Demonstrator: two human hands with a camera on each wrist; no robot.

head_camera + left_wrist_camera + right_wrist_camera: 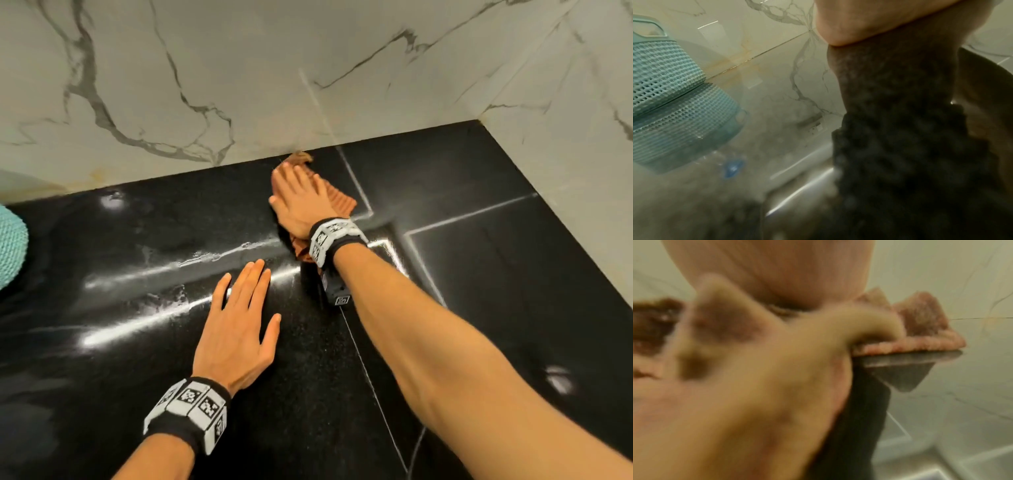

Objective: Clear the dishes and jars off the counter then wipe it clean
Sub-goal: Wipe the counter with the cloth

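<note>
Starting at the far left, there's a teal plastic basket (10,246) with a woven-mesh wall poking into the head view; the left wrist view shows it (663,78) sitting on the counter against the marble wall, mirrored in the glossy top.

The counter (137,342) is polished black stone with thin pale seam lines and bright light streaks across it. A few smeary wet-looking marks show along one streak near the middle. Behind it and along the right side runs white marble wall tile (171,85) with grey veins, some yellowish staining low down on the left.

The left hand (236,329) lies palm down on the counter, fingers straight and close together, pointing away toward the back wall. Its grip is released, holding nothing, just flat on the stone. The left wrist view mostly shows a dark blurry shape up close, can't make much of it.

Further right and deeper in, the right hand (301,202) is flat on top of an orange-brown ribbed cloth (339,202), fingers stretched out, pressing rather than clenching it. The cloth lies bunched on the counter with its long axis running from near the wrist up to the back wall; its far tip touches the base of the wall. The right wrist view is blurry but shows the cloth (920,340) flat on the counter under the fingers (869,324).

Both wrists wear black bands (191,407) with square black-and-white markers.
</note>
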